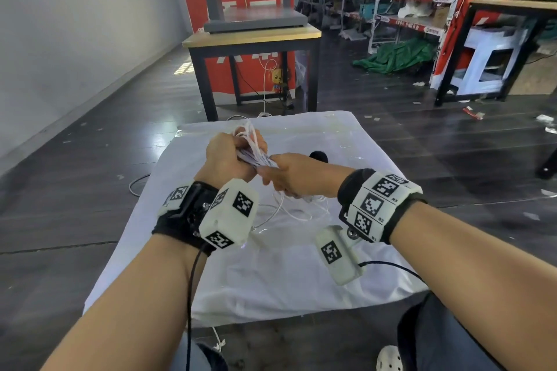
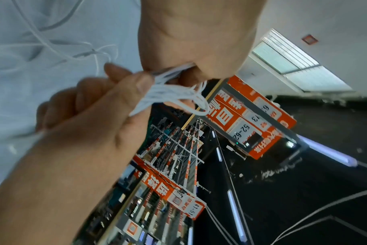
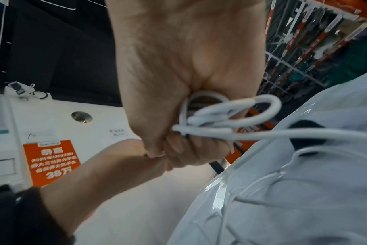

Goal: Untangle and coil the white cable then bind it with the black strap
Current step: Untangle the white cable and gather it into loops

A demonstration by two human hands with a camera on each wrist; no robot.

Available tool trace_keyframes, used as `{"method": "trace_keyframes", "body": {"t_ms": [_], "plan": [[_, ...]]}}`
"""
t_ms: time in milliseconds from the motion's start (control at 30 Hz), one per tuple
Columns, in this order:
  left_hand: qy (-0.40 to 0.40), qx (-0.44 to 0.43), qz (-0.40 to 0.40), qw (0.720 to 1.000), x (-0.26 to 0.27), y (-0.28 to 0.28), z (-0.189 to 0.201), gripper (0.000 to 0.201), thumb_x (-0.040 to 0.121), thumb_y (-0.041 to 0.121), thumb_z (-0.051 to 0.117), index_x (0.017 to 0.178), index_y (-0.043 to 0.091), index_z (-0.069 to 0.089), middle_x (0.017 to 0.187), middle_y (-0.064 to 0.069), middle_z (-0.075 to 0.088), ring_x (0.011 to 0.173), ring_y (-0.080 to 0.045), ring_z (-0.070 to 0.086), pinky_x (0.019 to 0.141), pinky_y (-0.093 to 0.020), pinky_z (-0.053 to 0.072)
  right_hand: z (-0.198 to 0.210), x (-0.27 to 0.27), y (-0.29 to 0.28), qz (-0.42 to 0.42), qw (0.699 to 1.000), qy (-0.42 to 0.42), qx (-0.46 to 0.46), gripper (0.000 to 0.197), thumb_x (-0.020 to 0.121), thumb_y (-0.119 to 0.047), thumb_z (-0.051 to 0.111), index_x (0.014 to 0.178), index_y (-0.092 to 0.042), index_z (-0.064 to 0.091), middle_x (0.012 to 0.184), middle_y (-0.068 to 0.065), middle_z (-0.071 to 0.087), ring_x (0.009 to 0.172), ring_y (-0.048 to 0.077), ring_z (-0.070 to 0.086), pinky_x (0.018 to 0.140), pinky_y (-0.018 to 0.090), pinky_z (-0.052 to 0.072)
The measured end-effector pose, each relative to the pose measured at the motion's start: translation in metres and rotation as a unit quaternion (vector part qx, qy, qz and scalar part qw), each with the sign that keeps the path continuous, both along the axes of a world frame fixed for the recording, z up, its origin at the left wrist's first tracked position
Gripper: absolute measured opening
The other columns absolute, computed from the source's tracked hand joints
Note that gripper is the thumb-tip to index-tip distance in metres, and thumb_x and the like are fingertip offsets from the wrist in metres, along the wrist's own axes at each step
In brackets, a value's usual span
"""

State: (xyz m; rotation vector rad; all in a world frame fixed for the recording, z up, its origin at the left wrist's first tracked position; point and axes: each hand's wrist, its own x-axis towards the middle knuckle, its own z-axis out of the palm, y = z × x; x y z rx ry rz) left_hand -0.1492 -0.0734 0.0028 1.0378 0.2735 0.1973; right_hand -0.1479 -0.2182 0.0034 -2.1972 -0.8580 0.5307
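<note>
White-covered desk (image 1: 301, 265) at frame centre, warehouse shelving upper right. Thin white cable (image 1: 256, 153) bunched in folded loops above desk, clamped by left hand (image 1: 226, 156) and right hand (image 1: 292, 175); loose strands trail below. Black strap (image 1: 319, 155) behind right hand.

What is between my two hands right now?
The bundled white cable spans from left hand to right hand, gripped by both; head view shows it.

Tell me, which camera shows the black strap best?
The right wrist view: the black strap lies on the white cloth, crossed by white cable. The head view shows only a dark tip behind the right hand. The left wrist view shows none.
</note>
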Motion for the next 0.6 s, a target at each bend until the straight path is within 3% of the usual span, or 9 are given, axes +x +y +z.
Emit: {"method": "trace_keyframes", "body": {"t_ms": [67, 133, 167, 233, 300, 333, 433, 467, 600], "plan": [[0.011, 0.142, -0.022, 0.990, -0.002, -0.001, 0.012, 0.023, 0.089, -0.002, 0.052, 0.075, 0.012, 0.065, 0.065, 0.009, 0.049, 0.055, 0.007, 0.052, 0.059, -0.004, 0.039, 0.002, 0.002, -0.006, -0.028, 0.999, -0.022, 0.014, 0.036, 0.100, -0.042, 0.037, 0.081, -0.015, 0.052, 0.068, -0.001, 0.049, 0.051, 0.012, 0.041, 0.048, 0.020, 0.038], [0.013, 0.042, -0.106, 0.993, -0.003, 0.001, 0.019, 0.015, 0.090, 0.005, 0.056, 0.102, 0.010, 0.065, 0.088, -0.004, 0.064, 0.080, 0.004, 0.061, 0.084, -0.011, 0.043, 0.005, 0.007, -0.012, -0.089, 0.992, -0.006, 0.087, 0.037, 0.100, -0.041, 0.038, 0.076, -0.016, 0.049, 0.063, -0.002, 0.046, 0.049, 0.012, 0.039, 0.046, 0.020, 0.036], [-0.008, 0.079, -0.154, 0.985, -0.004, 0.002, 0.019, 0.026, 0.090, 0.010, 0.059, 0.116, 0.012, 0.062, 0.103, -0.007, 0.066, 0.094, -0.006, 0.064, 0.092, -0.021, 0.046, 0.007, 0.011, -0.016, -0.125, 0.982, 0.017, 0.139, 0.037, 0.100, -0.039, 0.038, 0.074, -0.016, 0.048, 0.060, -0.003, 0.043, 0.048, 0.012, 0.037, 0.044, 0.020, 0.034], [-0.006, 0.177, -0.163, 0.970, -0.010, 0.004, 0.022, 0.040, 0.089, 0.016, 0.064, 0.128, 0.019, 0.054, 0.120, -0.003, 0.064, 0.106, -0.015, 0.063, 0.090, -0.028, 0.050, 0.015, 0.018, -0.023, -0.183, 0.956, 0.047, 0.223, 0.036, 0.101, -0.034, 0.038, 0.070, -0.016, 0.044, 0.055, -0.004, 0.038, 0.046, 0.013, 0.032, 0.042, 0.021, 0.029], [-0.001, 0.317, -0.180, 0.931, -0.018, 0.003, 0.013, 0.033, 0.093, 0.010, 0.058, 0.125, 0.016, 0.054, 0.118, -0.002, 0.062, 0.098, -0.015, 0.064, 0.082, -0.025, 0.051, 0.027, 0.020, -0.028, -0.215, 0.943, 0.040, 0.251, 0.036, 0.101, -0.032, 0.038, 0.068, -0.017, 0.042, 0.052, -0.006, 0.037, 0.042, 0.010, 0.032, 0.040, 0.019, 0.028], [0.009, 0.399, -0.209, 0.893, -0.023, 0.000, 0.009, 0.030, 0.095, 0.008, 0.054, 0.124, 0.014, 0.054, 0.117, 0.000, 0.059, 0.092, -0.015, 0.064, 0.078, -0.024, 0.052, 0.033, 0.018, -0.030, -0.222, 0.937, 0.045, 0.267, 0.036, 0.101, -0.030, 0.039, 0.067, -0.017, 0.042, 0.049, -0.007, 0.036, 0.039, 0.009, 0.031, 0.038, 0.018, 0.027], [0.043, 0.647, -0.312, 0.694, -0.022, -0.006, -0.009, 0.036, 0.094, 0.024, 0.058, 0.129, 0.018, 0.053, 0.120, 0.009, 0.054, 0.077, -0.011, 0.064, 0.064, -0.015, 0.051, 0.053, 0.010, -0.031, -0.200, 0.920, 0.114, 0.316, 0.035, 0.102, -0.023, 0.035, 0.068, -0.014, 0.037, 0.046, -0.005, 0.031, 0.033, 0.008, 0.026, 0.034, 0.016, 0.024], [0.041, 0.685, -0.331, 0.648, -0.021, -0.006, -0.013, 0.037, 0.092, 0.028, 0.060, 0.128, 0.019, 0.056, 0.119, 0.009, 0.056, 0.071, -0.009, 0.063, 0.061, -0.012, 0.050, 0.059, 0.006, -0.032, -0.183, 0.921, 0.131, 0.317, 0.034, 0.102, -0.020, 0.030, 0.069, -0.014, 0.036, 0.045, -0.004, 0.030, 0.032, 0.007, 0.025, 0.034, 0.016, 0.024], [0.048, 0.756, -0.329, 0.564, -0.025, 0.001, -0.018, 0.024, 0.085, 0.027, 0.068, 0.107, 0.017, 0.068, 0.102, -0.004, 0.070, 0.073, -0.011, 0.058, 0.064, -0.009, 0.040, 0.065, -0.003, -0.042, -0.183, 0.965, -0.013, 0.188, 0.035, 0.101, -0.032, 0.038, 0.072, -0.014, 0.042, 0.055, -0.002, 0.035, 0.043, 0.011, 0.029, 0.039, 0.017, 0.028]]}}
